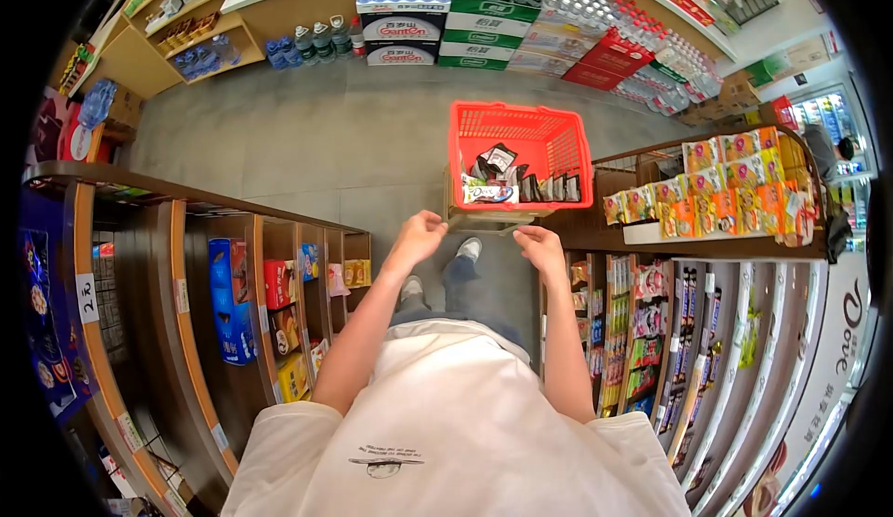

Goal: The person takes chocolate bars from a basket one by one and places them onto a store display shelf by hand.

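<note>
A red plastic shopping basket (583, 159) rests on a low light-coloured stand (510, 220) in front of me. Inside it lie a white Dove packet (490, 194) and several dark packets (549, 188). My left hand (420, 238) hovers near the stand's left corner, fingers loosely bent and slightly apart, with nothing visible in them. On the other side, below the basket's front edge, my right hand (541, 246) is held with thumb and fingers apart and holds nothing I can see. Both hands appear clear of the basket.
Snack shelves (265, 312) flank me on the left, and candy shelves (642, 331) on the right. Orange snack packs (730, 187) top the right shelf. Across the grey tiled floor (307, 131) stand stacked water cases (403, 40). A person (828, 149) is at the far right.
</note>
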`<state>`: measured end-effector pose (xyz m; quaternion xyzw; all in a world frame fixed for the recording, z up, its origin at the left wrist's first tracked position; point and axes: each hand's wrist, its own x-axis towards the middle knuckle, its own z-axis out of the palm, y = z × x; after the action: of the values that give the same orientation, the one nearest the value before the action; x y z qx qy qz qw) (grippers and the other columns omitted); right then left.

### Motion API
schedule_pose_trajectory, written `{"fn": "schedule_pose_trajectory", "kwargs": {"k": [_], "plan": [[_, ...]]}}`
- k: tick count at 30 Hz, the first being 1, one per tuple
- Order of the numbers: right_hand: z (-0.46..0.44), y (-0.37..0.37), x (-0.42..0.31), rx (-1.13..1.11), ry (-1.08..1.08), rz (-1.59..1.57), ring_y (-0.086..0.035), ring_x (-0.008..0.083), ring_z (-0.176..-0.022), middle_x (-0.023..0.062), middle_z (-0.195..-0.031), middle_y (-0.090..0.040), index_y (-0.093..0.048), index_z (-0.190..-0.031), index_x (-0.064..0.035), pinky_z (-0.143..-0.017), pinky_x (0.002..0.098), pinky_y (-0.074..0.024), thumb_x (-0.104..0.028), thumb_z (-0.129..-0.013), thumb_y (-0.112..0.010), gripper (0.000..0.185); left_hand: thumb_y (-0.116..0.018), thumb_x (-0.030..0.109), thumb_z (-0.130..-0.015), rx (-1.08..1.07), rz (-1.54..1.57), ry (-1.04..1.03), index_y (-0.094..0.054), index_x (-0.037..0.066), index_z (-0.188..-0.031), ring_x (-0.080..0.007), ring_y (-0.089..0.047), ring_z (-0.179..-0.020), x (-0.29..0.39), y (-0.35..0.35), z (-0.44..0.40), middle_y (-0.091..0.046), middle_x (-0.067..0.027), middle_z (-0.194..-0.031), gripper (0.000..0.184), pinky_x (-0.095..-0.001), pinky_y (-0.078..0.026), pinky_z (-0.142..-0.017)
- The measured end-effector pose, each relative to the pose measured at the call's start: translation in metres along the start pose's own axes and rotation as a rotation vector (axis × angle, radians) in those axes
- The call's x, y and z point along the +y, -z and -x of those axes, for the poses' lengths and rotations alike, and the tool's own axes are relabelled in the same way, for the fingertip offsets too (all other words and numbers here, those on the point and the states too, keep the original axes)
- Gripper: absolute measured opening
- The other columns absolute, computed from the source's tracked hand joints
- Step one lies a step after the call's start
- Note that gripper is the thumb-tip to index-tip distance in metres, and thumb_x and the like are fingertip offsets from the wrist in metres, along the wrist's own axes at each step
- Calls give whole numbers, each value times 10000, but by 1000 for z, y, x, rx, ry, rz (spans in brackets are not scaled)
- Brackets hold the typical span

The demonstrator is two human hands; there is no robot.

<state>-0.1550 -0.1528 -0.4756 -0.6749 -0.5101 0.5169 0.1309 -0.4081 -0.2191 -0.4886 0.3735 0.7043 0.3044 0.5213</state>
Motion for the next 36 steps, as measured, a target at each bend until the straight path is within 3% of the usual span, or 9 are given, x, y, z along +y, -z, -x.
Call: {"fn": "schedule_pose_trajectory", "kwargs": {"k": [4, 5, 12, 13, 20, 24, 25, 32, 36], "plan": [[-40, 6, -6, 41, 27, 248, -644, 206, -901, 165, -1031, -653, -592, -1119, 33, -788, 301, -497, -250, -770, -690, 459, -614, 276, -835, -128, -153, 13, -531, -29, -1150, -196, -627, -832, 20, -21, -22, -637, -151, -1026, 446, -306, -525, -623], [-48, 7, -9, 63, 44, 260, -641, 241, -946, 193, -1043, -645, -592, -1121, 33, -837, 321, -487, -257, -756, -689, 476, -604, 280, -818, -155, -210, 13, -527, -41, -1159, -315, -578, -1056, 26, -25, -29, -600, -210, -1122, 475, -364, -458, -898], [-128, 5, 2, -52, 122, 367, -622, 276, -991, 203, -1048, -638, -597, -1115, 15, -858, 349, -479, -220, -791, -635, 402, -586, 113, -786, -131, -435, -156, -443, -27, -1256, -349, -477, -1167, 43, -56, -102, -504, -243, -1220, 511, -377, -386, -983], [-129, 7, -7, -113, 94, 402, -616, 291, -997, 212, -1052, -630, -580, -1127, 20, -852, 357, -477, -194, -792, -618, 400, -510, 19, -754, -121, -436, -115, -436, -19, -1259, -379, -473, -1157, 39, -63, -112, -487, -255, -1213, 512, -402, -385, -985], [-152, 1, 3, -187, 133, 524, -571, 342, -1050, 192, -1059, -627, -469, -1279, -70, -897, 440, -428, -227, -778, -610, 544, -516, 31, -748, -84, -557, 34, -412, -5, -1254, -420, -495, -1098, 23, -84, -125, -411, -245, -1270, 518, -434, -419, -947], [-155, 0, 10, -204, 115, 535, -578, 318, -1038, 125, -1025, -649, -409, -1343, -135, -936, 577, -341, -226, -783, -619, 605, -536, 32, -750, -8, -640, -68, -463, 1, -1178, -412, -552, -1014, 22, -89, -126, -449, -229, -1197, 435, -452, -472, -870], [-156, 3, 4, -291, 53, 501, -505, 351, -1129, 174, -1165, -584, -393, -1357, -141, -992, 617, -262, -212, -801, -595, 595, -543, 34, -752, -6, -690, -101, -482, 3, -1151, -405, -571, -983, 22, -89, -129, -468, -225, -1169, 404, -453, -489, -841], [-154, -4, 7, -244, 27, 509, -520, 336, -1105, 171, -1094, -610, -477, -1246, -120, -972, 569, -301, -187, -792, -610, 478, -562, 80, -789, -107, -842, -79, -579, 27, -1068, -386, -590, -935, 16, -85, -142, -541, -197, -1074, 285, -458, -489, -802], [-149, -8, 16, -142, 84, 546, -609, 313, -968, 124, -950, -662, -507, -1193, -108, -879, 502, -387, -170, -780, -630, 435, -617, 121, -781, -172, -808, -155, -620, 28, -976, -373, -603, -916, 8, -77, -141, -566, -190, -1013, 216, -446, -497, -797]]}}
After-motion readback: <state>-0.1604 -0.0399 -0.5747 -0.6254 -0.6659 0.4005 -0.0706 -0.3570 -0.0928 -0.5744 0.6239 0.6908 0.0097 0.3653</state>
